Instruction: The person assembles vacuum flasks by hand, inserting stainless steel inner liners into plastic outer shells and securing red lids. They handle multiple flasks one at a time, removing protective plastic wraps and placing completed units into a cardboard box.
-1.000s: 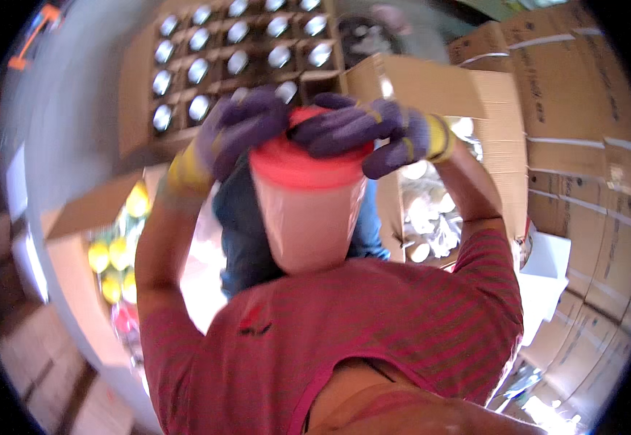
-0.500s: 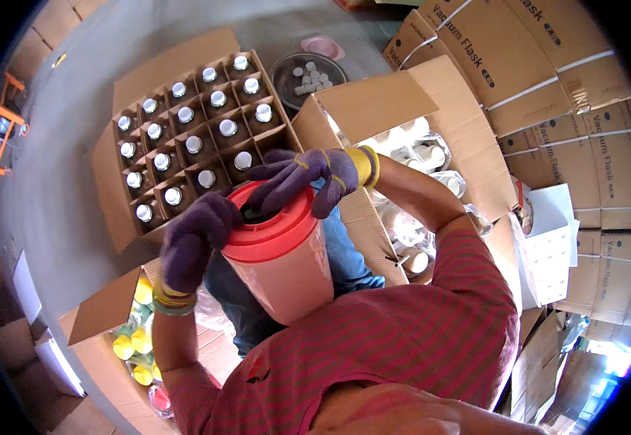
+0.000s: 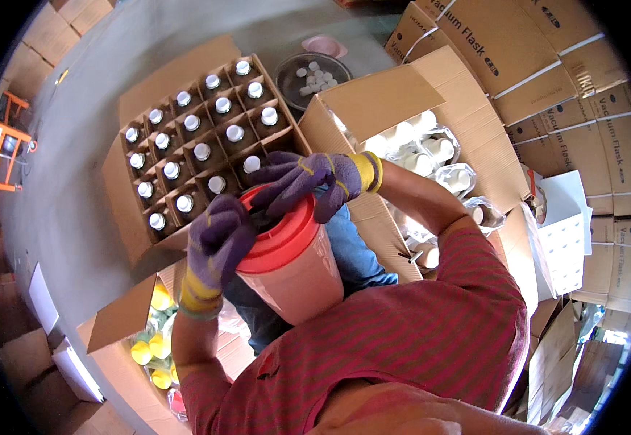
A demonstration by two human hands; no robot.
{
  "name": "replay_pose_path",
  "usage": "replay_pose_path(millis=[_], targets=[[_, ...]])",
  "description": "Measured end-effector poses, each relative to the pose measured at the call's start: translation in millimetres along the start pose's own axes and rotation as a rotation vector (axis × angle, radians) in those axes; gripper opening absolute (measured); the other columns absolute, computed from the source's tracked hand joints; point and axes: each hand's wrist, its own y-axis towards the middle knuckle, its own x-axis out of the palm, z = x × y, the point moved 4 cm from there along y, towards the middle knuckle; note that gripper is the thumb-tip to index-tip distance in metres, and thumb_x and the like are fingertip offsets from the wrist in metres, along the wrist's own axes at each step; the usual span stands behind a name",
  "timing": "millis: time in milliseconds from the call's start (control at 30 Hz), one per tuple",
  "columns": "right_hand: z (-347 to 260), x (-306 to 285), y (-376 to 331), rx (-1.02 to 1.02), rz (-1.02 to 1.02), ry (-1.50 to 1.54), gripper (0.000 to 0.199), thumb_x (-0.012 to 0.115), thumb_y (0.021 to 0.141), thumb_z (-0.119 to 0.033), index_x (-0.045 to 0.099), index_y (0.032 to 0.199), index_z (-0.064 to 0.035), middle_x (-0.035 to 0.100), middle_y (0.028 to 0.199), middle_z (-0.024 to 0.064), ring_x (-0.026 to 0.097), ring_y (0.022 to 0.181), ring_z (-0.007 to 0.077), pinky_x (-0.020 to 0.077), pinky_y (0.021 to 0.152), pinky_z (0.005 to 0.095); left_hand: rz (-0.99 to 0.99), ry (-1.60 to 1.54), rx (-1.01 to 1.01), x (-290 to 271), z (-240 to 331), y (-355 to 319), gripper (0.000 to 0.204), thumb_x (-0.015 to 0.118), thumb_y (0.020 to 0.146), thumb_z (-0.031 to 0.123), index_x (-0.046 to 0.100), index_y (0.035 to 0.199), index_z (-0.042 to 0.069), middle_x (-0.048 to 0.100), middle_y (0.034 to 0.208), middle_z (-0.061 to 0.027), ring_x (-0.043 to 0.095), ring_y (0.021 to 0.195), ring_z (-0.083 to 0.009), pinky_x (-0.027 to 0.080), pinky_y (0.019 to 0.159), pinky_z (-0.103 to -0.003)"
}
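Note:
A pink flask body (image 3: 302, 274) with a red top (image 3: 280, 234) rests against my lap, tilted to the upper left. My left hand (image 3: 217, 239), in a purple glove with a yellow cuff, grips the left side of the red top. My right hand (image 3: 308, 181), gloved the same way, lies over the top's far edge with fingers curled around it. The opening in the middle of the top is mostly hidden by my fingers.
Behind the flask stands an open carton (image 3: 199, 156) divided into cells, each holding a silver-capped piece. To the right an open box (image 3: 431, 159) holds white parts in plastic bags. A round tray of small white pieces (image 3: 312, 72) lies beyond. Yellow parts (image 3: 152, 341) fill a box at lower left. Stacked cartons (image 3: 547, 80) line the right.
The view has tilted down and the flask sits lower in it. My left hand has shifted from over the top to its left side; the right hand stays on the far edge.

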Motion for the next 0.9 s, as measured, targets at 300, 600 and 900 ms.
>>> replay_pose_path(millis=[300, 600, 900], targets=[[-25.1, 17.2, 13.4, 0.024, 0.139, 0.026, 0.041, 0.071, 0.079, -0.032, 0.069, 0.111, -0.006, 0.066, 0.117, 0.0145, 0.059, 0.115, 0.0331, 0.0324, 0.106, 0.0507, -0.19, -0.397, 0.015, -15.4, -46.5, 24.0, 0.026, 0.06, 0.081, 0.02, 0.046, 0.064, 0.005, 0.048, 0.076, -0.0056, 0.045, 0.077, -0.0234, 0.038, 0.085, -0.041], [-45.8, 25.8, 25.8, 0.195, 0.203, -0.231, 0.052, 0.073, 0.075, -0.034, 0.067, 0.114, 0.0005, 0.065, 0.118, 0.0202, 0.058, 0.116, 0.0401, 0.0397, 0.104, 0.0491, -0.033, -0.779, -0.097, -26.2, -106.2, 6.5, 0.029, 0.057, 0.093, 0.024, 0.064, 0.102, -0.002, 0.065, 0.094, -0.0096, 0.061, 0.09, -0.0175, 0.048, 0.088, -0.03], [33.4, -10.1, -13.5, 0.068, -0.169, 0.254, 0.062, 0.064, 0.081, -0.044, 0.063, 0.122, 0.0023, 0.056, 0.133, 0.0198, 0.045, 0.131, 0.0389, 0.0188, 0.114, 0.0522, -0.206, 0.088, 0.044, -7.9, -3.1, 9.2, 0.031, 0.056, 0.095, 0.021, 0.065, 0.117, 0.001, 0.065, 0.112, -0.0125, 0.062, 0.103, -0.0212, 0.048, 0.095, -0.033]])
